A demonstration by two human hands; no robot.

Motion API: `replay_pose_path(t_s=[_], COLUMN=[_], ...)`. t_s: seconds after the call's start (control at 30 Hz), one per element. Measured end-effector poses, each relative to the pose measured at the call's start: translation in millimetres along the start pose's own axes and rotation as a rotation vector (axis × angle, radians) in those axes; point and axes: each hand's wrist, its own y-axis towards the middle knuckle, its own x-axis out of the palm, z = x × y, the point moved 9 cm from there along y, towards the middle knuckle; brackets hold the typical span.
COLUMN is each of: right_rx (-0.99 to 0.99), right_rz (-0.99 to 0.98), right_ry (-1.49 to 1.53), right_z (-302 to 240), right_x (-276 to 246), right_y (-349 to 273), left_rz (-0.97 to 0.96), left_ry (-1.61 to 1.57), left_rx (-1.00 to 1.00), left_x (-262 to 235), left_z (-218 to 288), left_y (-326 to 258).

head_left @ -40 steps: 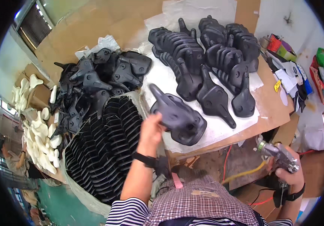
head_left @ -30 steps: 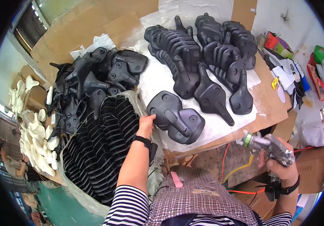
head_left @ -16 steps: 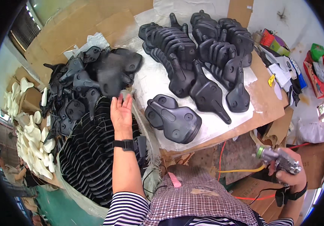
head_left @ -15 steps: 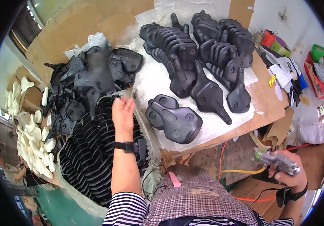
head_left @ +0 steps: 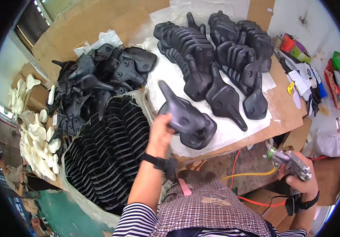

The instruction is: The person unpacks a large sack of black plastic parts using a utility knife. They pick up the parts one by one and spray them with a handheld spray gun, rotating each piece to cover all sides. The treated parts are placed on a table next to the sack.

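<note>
My left hand grips a black bicycle-saddle shell at its near side, with the narrow nose pointing up and left over the white sheet. A black watch band circles that wrist. My right hand is low at the right, below the table edge, closed on a metal spray gun with a yellow hose trailing left. Rows of finished black saddle shells lie on the sheet beyond.
A sack of stacked black saddle shells stands at my left, with a loose heap of black shells behind it. White saddle-shaped parts pile up at far left. Cardboard covers the table; bright packets lie at right.
My left hand went from the sack back to the table and took hold of a saddle shell, tilting its nose up. My right hand with the spray gun stayed low at the right.
</note>
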Motion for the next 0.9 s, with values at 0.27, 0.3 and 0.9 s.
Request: replay_pose_path(t_s=[0.27, 0.3, 0.9], right_rx=[-0.005, 0.018, 0.022], right_rz=[-0.048, -0.054, 0.014], right_ry=[-0.12, 0.078, -0.025], right_z=[-15.9, -5.7, -4.0], right_x=[24.2, 27.6, 26.8], right_y=[21.5, 20.9, 33.5], left_rz=[0.463, 0.438, 0.282], left_ry=[0.574, 0.578, 0.444], left_rx=[-0.157, -0.224, -0.282], left_x=[-70.2, -79.7, -59.7], left_z=[3.1, -20.7, -81.5], left_y=[23.4, 32.7, -2.1])
